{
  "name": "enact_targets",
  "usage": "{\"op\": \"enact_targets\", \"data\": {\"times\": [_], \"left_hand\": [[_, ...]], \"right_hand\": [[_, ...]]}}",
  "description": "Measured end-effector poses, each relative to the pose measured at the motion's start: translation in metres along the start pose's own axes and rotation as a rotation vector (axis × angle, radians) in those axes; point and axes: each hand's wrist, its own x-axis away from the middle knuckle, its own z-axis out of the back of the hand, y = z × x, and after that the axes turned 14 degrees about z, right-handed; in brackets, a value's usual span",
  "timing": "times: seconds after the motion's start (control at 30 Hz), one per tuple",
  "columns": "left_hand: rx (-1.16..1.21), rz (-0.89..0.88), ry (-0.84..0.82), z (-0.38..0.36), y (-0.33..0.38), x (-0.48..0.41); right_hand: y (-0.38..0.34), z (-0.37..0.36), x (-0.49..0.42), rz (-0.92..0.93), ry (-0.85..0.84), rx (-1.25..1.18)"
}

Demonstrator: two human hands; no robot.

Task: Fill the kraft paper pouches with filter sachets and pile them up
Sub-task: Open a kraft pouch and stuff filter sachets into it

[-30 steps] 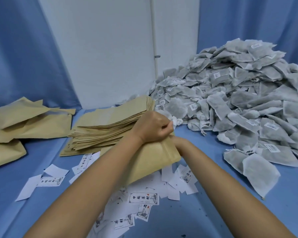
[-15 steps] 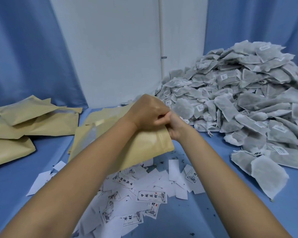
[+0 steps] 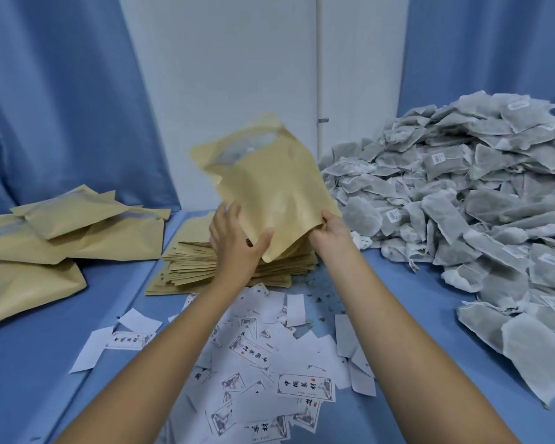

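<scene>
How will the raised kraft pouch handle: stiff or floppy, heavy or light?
Probably light: the left hand and right hand hold the pouch up by its lower edge alone. Likely fairly stiff: it stands up unsupported, though its face dents.

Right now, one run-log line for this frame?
kraft pouch: held aloft, tilted | left hand: grips its lower edge | right hand: pinches lower edge | empty pouch stack: beneath | sachet heap: right
</scene>
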Motion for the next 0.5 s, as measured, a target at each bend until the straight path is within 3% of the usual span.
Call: {"op": "enact_targets", "data": {"times": [0.07, 0.1, 0.17, 0.27, 0.33, 0.4, 0.47, 0.5], "left_hand": [[0.415, 0.466, -0.229, -0.007, -0.016, 0.003], [0.688, 0.615, -0.35, -0.012, -0.024, 0.004], [1.095, 0.751, -0.576, -0.02, -0.032, 0.009], [1.198, 0.793, -0.628, -0.026, -0.034, 0.015], [1.257, 0.798, -0.561, -0.026, -0.036, 0.013], [1.299, 0.779, -0.542, -0.021, -0.039, 0.008], [1.294, 0.766, -0.541, -0.017, -0.042, 0.006], [1.284, 0.765, -0.543, -0.016, -0.043, 0.005]], "right_hand": [[0.007, 0.014, -0.003, 0.007, 0.055, -0.064], [0.011, 0.023, -0.005, -0.001, 0.063, -0.099], [0.019, 0.037, -0.008, -0.017, 0.07, -0.108], [0.024, 0.06, -0.006, -0.019, -0.045, 0.062], [0.018, 0.08, -0.001, 0.085, -0.272, 0.61], [0.008, 0.106, 0.004, 0.137, -0.569, 1.4], [0.003, 0.129, 0.004, -0.001, -0.811, 1.997], [0.003, 0.136, 0.005, -0.042, -0.882, 2.145]]}}
